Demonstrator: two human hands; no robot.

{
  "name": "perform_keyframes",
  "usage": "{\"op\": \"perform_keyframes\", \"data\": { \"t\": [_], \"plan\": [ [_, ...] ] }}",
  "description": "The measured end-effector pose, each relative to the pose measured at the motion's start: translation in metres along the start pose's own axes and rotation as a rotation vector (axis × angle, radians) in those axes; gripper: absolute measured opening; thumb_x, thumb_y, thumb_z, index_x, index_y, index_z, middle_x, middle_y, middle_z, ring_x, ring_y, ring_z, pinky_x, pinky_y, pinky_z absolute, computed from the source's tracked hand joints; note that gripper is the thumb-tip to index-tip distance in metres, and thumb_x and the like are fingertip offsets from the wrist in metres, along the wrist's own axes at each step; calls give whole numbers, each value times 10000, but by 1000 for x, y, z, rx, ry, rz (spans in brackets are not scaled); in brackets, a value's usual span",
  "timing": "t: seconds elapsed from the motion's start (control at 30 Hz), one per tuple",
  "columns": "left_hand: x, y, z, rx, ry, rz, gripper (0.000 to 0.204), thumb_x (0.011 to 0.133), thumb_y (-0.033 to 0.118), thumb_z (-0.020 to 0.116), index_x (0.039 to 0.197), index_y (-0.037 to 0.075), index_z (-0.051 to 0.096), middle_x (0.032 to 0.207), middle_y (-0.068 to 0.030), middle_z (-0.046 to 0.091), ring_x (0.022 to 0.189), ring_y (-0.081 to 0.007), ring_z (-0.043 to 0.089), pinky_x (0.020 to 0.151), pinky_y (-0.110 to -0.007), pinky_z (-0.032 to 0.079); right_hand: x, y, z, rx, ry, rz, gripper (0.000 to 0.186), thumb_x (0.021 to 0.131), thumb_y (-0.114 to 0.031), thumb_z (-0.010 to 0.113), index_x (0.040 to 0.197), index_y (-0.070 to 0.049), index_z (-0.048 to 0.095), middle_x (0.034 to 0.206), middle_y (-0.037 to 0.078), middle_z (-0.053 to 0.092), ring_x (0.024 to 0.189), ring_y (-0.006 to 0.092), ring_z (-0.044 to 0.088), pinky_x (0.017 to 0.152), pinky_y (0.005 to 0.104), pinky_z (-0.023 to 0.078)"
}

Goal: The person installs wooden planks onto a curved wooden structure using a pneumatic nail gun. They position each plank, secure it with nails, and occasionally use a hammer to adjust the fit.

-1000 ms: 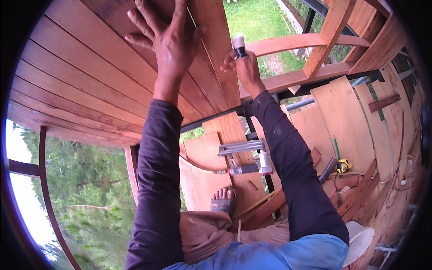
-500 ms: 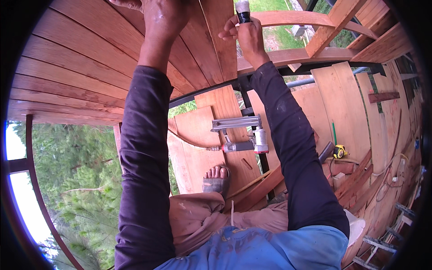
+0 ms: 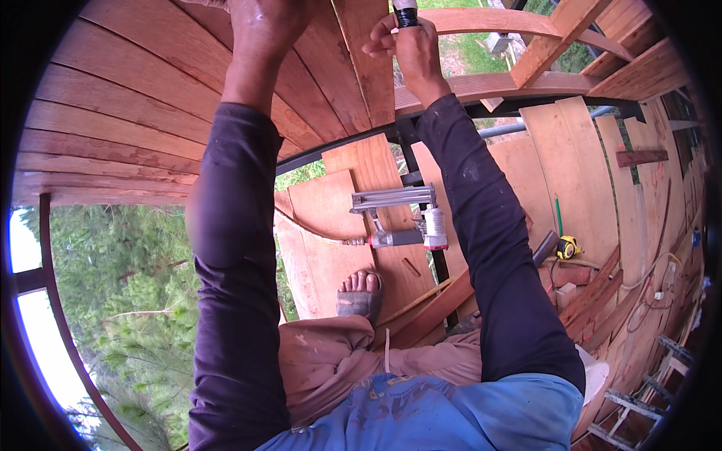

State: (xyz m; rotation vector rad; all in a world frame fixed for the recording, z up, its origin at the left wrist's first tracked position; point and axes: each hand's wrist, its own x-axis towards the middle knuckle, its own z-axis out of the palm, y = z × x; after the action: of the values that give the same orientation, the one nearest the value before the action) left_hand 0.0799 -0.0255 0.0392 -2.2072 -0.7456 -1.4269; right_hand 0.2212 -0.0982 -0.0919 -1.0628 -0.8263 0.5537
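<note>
Black wrapping bands the handheld tool (image 3: pixel 407 16) in the right hand (image 3: pixel 417 56), whose grip is closed round it with the fingers loosely curled; its pale far end meets the upper edge of view, so its exact kind cannot be told. It sits just beside the right edge of the reddish wooden planks (image 3: pixel 128 83). Over these planks reaches the left hand (image 3: pixel 267 22), fingertips mostly out of view, so I cannot tell whether its grip holds anything. Should those loose fingers let the tool slip, it could fall past the curved wooden rail (image 3: pixel 481 22). Below, a pneumatic nailer (image 3: pixel 398 238) lies on plywood sheets (image 3: pixel 323 203), near a sandalled foot (image 3: pixel 361 289); a careless step could snag its air hose (image 3: pixel 308 231) and drag it. Farther right, a yellow-and-black tape measure (image 3: pixel 568 247) lies near wood offcuts (image 3: pixel 598 301), a likely tripping hazard.
</note>
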Motion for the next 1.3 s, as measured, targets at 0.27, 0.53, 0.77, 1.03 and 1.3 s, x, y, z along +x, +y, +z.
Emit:
{"op": "perform_keyframes", "data": {
  "t": [0.27, 0.53, 0.77, 1.03, 1.3],
  "plan": [
    [1, 4, -3, 20, -14, -11, 932, 759, 167, 813, 1563, 299, 362, 1663, -253, -14, 1518, -499, -61, 1116, -745, -28, 0, -4, -1, -35, 3, 73, 309, 960, -147, 372, 910, 38, 614, 807, 114, 665, 692, 250, 725, 655, 343, 610],
    [8, -7, -4, -122, -56, 15, 906, 778, 434, 837, 1553, 352, 375, 1607, -383, -49, 1471, -586, -126, 1041, -792, -79, 3, 4, 2, 79, 27, 94, 393, 1015, -282, 418, 846, -2, 635, 720, 71, 659, 662, 177, 692, 586, 285, 537],
    [7, -4, -7, -107, -97, -16, 908, 783, 422, 834, 1558, 357, 364, 1620, -354, -78, 1483, -565, -125, 1061, -776, -67, -2, -4, 2, -29, 17, 48, 608, 1045, -518, 400, 806, -10, 634, 726, 71, 664, 677, 170, 696, 595, 288, 539],
    [6, -3, -8, -201, -49, -28, 886, 765, 388, 839, 1537, 369, 405, 1630, -345, -18, 1503, -523, -130, 1070, -723, -176, -5, -5, 3, -21, -2, 42, 523, 1040, -433, 400, 836, -5, 620, 758, 77, 669, 707, 179, 705, 623, 292, 559],
    [6, -2, -7, -217, -42, -33, 884, 767, 375, 829, 1540, 359, 402, 1627, -350, -19, 1500, -527, -136, 1066, -731, -174, -10, -5, 3, -11, -43, 33, 400, 1065, -345, 424, 1189, -17, 616, 939, 70, 680, 727, 149, 691, 639, 280, 576]
  ]
}}
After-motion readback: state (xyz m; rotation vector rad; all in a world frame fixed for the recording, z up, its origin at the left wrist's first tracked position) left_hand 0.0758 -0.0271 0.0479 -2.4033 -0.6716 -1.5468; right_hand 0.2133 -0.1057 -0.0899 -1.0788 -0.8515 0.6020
